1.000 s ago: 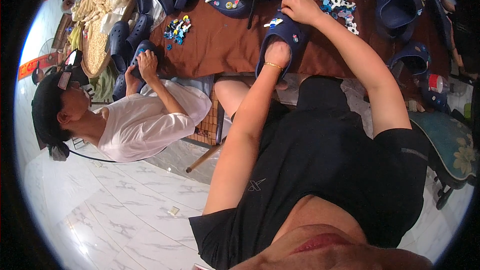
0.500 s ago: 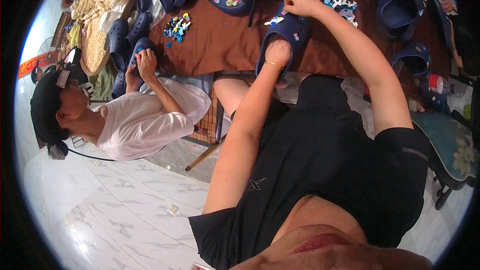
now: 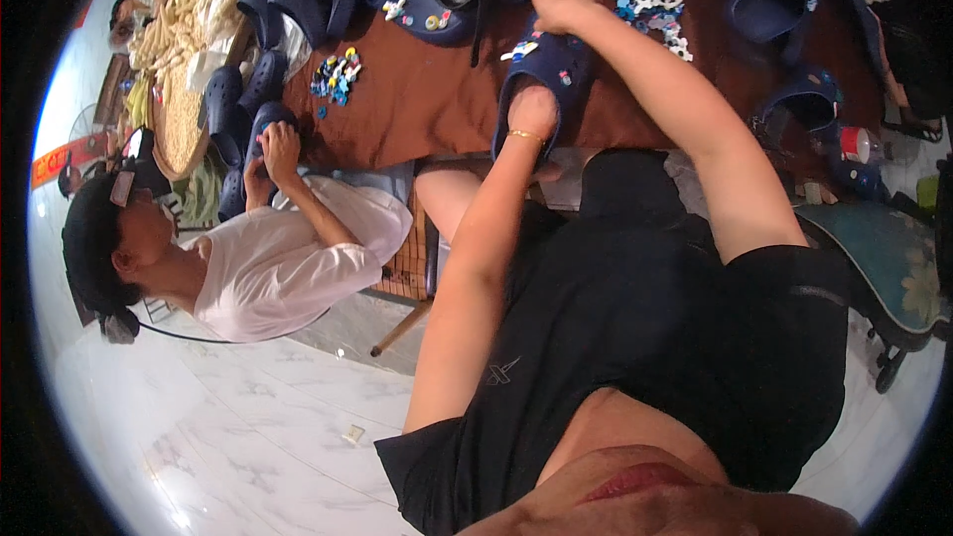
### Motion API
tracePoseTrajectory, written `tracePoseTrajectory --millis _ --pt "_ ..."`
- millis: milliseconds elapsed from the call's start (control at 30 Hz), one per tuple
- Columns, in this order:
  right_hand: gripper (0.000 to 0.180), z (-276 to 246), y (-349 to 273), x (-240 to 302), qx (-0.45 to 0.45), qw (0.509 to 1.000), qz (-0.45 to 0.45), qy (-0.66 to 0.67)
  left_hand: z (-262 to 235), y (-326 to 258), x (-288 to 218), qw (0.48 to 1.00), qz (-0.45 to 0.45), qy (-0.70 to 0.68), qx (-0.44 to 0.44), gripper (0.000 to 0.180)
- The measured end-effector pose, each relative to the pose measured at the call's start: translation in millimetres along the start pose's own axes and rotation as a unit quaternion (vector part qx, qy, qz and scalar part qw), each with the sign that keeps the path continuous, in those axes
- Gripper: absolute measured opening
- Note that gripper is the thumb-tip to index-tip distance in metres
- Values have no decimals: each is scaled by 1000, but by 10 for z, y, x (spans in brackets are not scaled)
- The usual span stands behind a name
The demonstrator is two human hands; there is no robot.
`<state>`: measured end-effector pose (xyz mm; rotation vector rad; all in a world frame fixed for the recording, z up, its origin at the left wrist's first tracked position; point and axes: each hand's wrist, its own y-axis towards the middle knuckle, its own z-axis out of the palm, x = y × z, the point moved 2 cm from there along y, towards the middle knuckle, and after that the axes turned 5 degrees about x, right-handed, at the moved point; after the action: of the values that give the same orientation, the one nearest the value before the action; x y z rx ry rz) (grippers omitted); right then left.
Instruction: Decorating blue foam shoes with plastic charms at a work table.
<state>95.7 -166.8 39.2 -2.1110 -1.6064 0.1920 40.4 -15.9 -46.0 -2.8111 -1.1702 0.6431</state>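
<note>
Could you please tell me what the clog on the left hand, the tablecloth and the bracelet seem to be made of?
Clog: probably moulded foam or rubber, matte, judging by its thick, dull walls. Tablecloth: likely woven fabric, faintly sheeny, from its soft creases. Bracelet: perhaps polished gold-coloured metal, from its glint; plastic remains possible.

1. Wide fisheye view: black corners, edges curving toward the rim, a bluish-white fringe at left.
2. The pale floor is bright, with white glare at lower left.
3. The desk looks dimmer.
4. Slight blur softens the hands.
</note>
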Motion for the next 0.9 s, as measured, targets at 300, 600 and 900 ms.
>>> tracePoseTrajectory --millis 300,600,900 --pt "29 208 97 -564 -220 965 6 143 24 6 -15 1000 3 14 -14 18" --pt "21 322 88 -1251 -196 975 84 -58 -23 3 -52 1000 4 17 18 18" --pt "20 280 212 -1170 -187 975 84 -81 -4 -22 -16 1000 -7 -1 -12 19"
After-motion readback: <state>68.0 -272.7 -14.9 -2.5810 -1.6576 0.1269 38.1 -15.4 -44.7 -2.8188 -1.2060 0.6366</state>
